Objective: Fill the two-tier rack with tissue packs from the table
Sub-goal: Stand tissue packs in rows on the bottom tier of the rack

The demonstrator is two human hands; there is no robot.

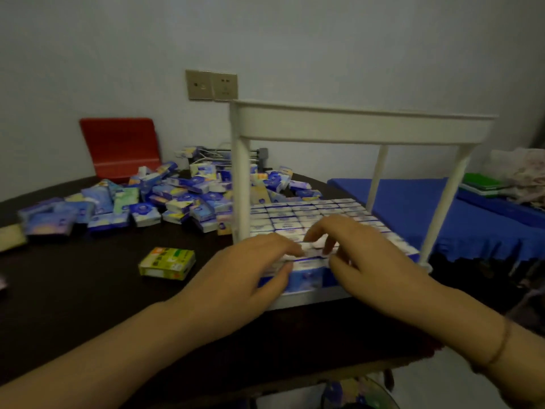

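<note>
A white two-tier rack (pixel 362 128) stands on the dark table (pixel 88 305). Its lower tier is packed with upright rows of blue-and-white tissue packs (pixel 306 215). Both hands are at the rack's front row. My left hand (pixel 250 270) pinches a blue tissue pack (pixel 305 274) there between thumb and fingers. My right hand (pixel 368 255) grips the same front row from the right, fingers curled over the pack tops. A heap of loose tissue packs (pixel 165 199) lies on the table left of the rack. The top tier's inside is hidden from this angle.
A yellow-green pack (pixel 167 262) lies alone on the table near my left hand. A red board (pixel 121 147) leans on the wall behind the heap. A wall socket plate (pixel 211 85) is above. A blue-covered surface (pixel 413 208) lies right of the rack.
</note>
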